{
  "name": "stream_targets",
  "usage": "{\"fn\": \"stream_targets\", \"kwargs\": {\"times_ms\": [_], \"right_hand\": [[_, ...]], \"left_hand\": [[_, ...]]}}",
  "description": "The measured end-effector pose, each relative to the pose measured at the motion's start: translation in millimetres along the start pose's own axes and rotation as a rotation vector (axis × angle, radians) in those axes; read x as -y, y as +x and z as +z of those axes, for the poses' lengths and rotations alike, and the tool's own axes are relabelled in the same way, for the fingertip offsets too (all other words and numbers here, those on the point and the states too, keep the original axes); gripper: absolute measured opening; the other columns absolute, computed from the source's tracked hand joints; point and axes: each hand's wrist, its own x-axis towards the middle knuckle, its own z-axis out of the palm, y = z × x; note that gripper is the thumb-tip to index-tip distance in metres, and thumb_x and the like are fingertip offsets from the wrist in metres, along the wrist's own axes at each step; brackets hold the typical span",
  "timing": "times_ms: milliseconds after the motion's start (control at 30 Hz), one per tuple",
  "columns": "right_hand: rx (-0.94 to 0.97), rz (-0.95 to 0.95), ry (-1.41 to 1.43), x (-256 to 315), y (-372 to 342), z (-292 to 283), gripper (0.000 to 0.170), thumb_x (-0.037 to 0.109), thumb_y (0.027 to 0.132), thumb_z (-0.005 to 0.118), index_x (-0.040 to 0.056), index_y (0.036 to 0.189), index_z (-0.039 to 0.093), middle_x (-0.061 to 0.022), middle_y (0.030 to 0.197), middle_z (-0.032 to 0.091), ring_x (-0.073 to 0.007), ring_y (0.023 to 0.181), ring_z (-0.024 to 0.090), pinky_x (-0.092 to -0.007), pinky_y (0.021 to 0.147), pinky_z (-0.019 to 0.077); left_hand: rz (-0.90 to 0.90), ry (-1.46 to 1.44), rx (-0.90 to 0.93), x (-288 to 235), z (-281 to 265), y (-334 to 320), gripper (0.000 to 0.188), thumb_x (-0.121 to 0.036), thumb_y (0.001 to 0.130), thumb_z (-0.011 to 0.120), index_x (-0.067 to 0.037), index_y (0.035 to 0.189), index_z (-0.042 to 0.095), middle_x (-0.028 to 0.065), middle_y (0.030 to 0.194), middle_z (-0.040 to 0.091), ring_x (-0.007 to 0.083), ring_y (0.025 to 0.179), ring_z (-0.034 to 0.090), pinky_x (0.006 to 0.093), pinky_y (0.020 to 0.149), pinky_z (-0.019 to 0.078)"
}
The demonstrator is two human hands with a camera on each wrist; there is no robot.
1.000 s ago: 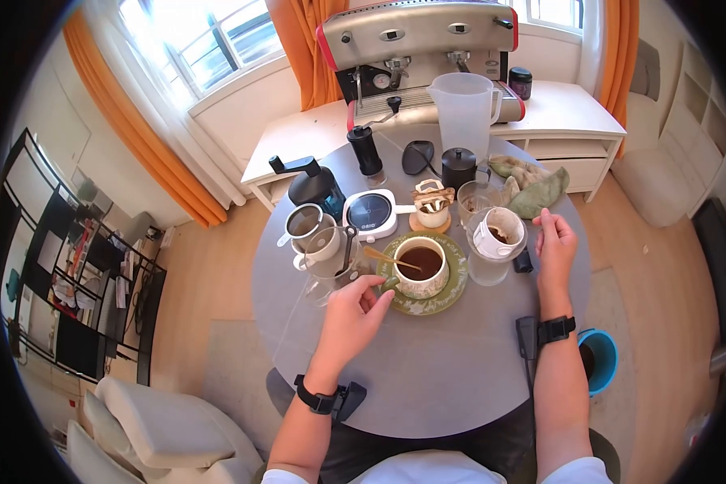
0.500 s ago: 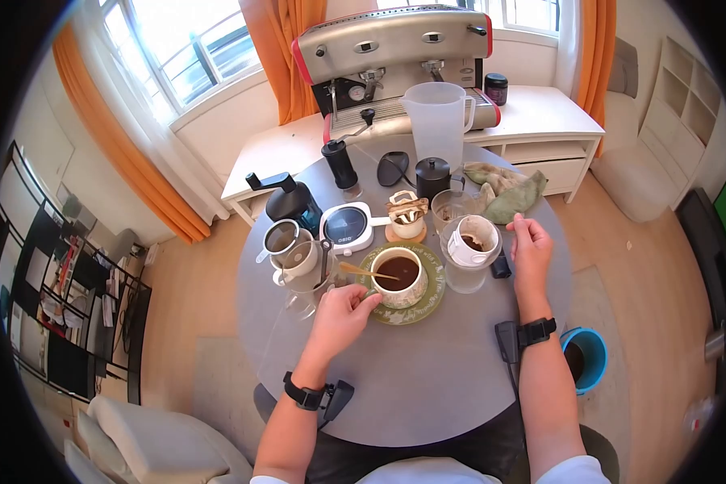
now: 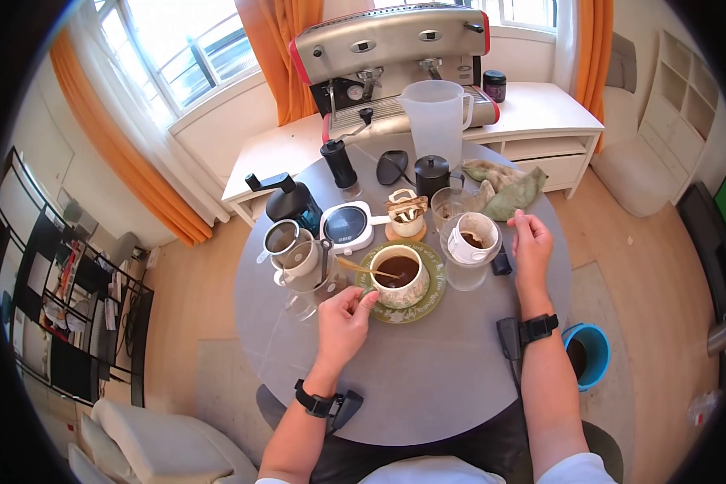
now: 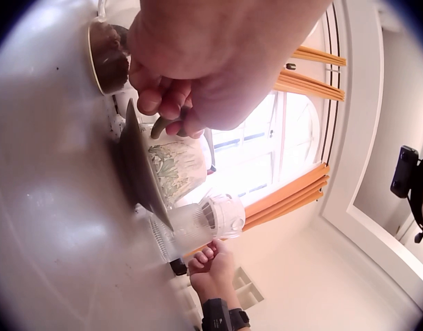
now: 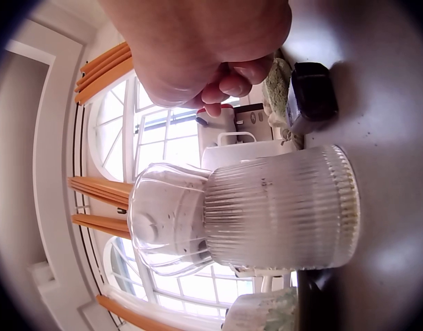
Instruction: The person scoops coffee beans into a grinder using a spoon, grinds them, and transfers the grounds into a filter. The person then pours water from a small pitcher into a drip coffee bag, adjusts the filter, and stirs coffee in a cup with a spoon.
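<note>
In the head view my left hand (image 3: 344, 326) pinches the green handle of a patterned cup (image 3: 403, 292) of brown liquid. The left wrist view shows its fingertips curled round that handle (image 4: 158, 127). A wooden spoon (image 3: 363, 268) leans in the cup, which sits on a green saucer (image 3: 429, 305) with pale lettering. My right hand (image 3: 532, 252) is raised beside a ribbed glass carafe (image 5: 280, 210), its fingers loosely curled with nothing showing in them. On top of the carafe rests a white dripper (image 3: 465, 252) with dark grounds inside.
Left of the cup stand glass vessels, a strainer (image 3: 281, 236), a white scale (image 3: 348, 227) and a black grinder (image 3: 294, 203). Behind are a drip-bag cup (image 3: 406, 226), a black lidded pot (image 3: 432, 177), a tall jug (image 3: 434, 121) and cloths (image 3: 518, 195). A blue bucket (image 3: 595, 357) is on the floor.
My left fingers have closed on the cup's handle, where they were looser a second ago. My right hand stays beside the carafe. The head view has shifted so the table appears further left.
</note>
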Motion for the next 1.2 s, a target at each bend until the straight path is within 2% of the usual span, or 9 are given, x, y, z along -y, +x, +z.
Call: {"fn": "stream_targets", "kwargs": {"times_ms": [300,633,733,900,1200], "right_hand": [[0.026,0.005,-0.036,1.1,0.5,-2.1,0.032,0.027,0.106,0.066,0.0055,0.083,0.068,0.0068,0.057,0.047,-0.0025,0.048,0.038,-0.0226,0.044,0.0269],[0.023,0.002,-0.037,2.9,0.1,-1.9,0.032,0.027,0.106,0.066,0.0044,0.084,0.068,0.0068,0.057,0.046,-0.0027,0.048,0.038,-0.0226,0.045,0.0271],[0.017,-0.004,-0.008,0.0,0.7,-1.5,0.031,0.026,0.104,0.068,0.0054,0.082,0.070,0.0077,0.058,0.047,-0.0013,0.048,0.037,-0.0224,0.045,0.0243],[0.010,-0.008,-0.007,0.5,0.3,-1.0,0.030,0.026,0.104,0.068,0.0054,0.082,0.070,0.0077,0.058,0.047,-0.0012,0.048,0.037,-0.0227,0.045,0.0240],[0.007,-0.001,-0.022,-1.7,1.5,-1.0,0.031,0.026,0.105,0.067,0.0060,0.081,0.068,0.0082,0.057,0.045,-0.0015,0.048,0.036,-0.0233,0.045,0.0237]], "left_hand": [[0.006,-0.070,-0.079,7.1,-3.3,1.3,0.020,-0.017,0.098,0.077,0.003,0.094,0.075,-0.0038,0.057,0.044,0.0047,0.056,0.034,0.0291,0.050,0.0281],[-0.076,-0.105,-0.020,17.7,4.0,2.9,0.020,-0.016,0.099,0.077,0.003,0.096,0.075,-0.0062,0.058,0.043,0.0042,0.057,0.033,0.0287,0.050,0.0269],[-0.058,-0.080,0.011,18.2,3.5,3.3,0.020,-0.017,0.099,0.077,0.003,0.097,0.076,-0.0060,0.058,0.046,0.0035,0.055,0.036,0.0279,0.050,0.0293],[-0.090,-0.122,0.068,11.4,-0.6,3.2,0.023,-0.018,0.100,0.076,0.005,0.100,0.077,-0.0025,0.056,0.058,0.0027,0.052,0.050,0.0258,0.050,0.0368],[-0.149,-0.113,0.155,2.9,-8.5,5.2,0.024,-0.019,0.099,0.077,0.005,0.105,0.077,-0.0015,0.056,0.060,0.0037,0.051,0.051,0.0254,0.050,0.0381]]}}
